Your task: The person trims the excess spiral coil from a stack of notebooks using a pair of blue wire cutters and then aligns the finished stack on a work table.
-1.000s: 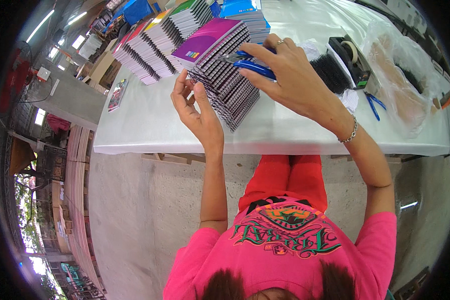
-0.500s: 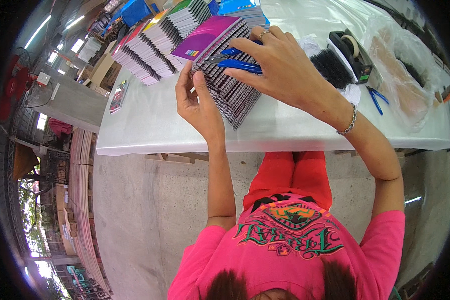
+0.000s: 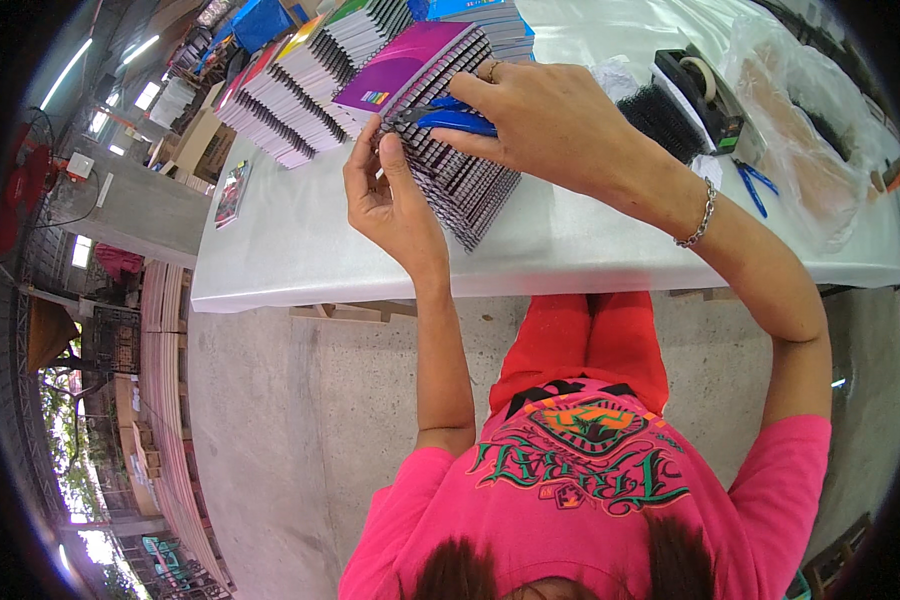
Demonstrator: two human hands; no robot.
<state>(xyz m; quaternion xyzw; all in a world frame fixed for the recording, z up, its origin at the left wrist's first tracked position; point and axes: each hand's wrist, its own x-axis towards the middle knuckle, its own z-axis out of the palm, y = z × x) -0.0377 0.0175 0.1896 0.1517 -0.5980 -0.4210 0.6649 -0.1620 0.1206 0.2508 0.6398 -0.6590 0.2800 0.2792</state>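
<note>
Your right hand [image 3: 550, 125] is clamped on blue-handled pliers [image 3: 448, 117], nose at the wire spine of the fanned stack of spiral notebooks [image 3: 450, 150] at twelve o'clock on the worktop [image 3: 300, 250], while your left hand [image 3: 395, 200] pinches the coil end. I'd judge you're mid-stack. The purple-covered top book sits square, black coils neatly aligned; further stacks wait at eleven o'clock.
</note>
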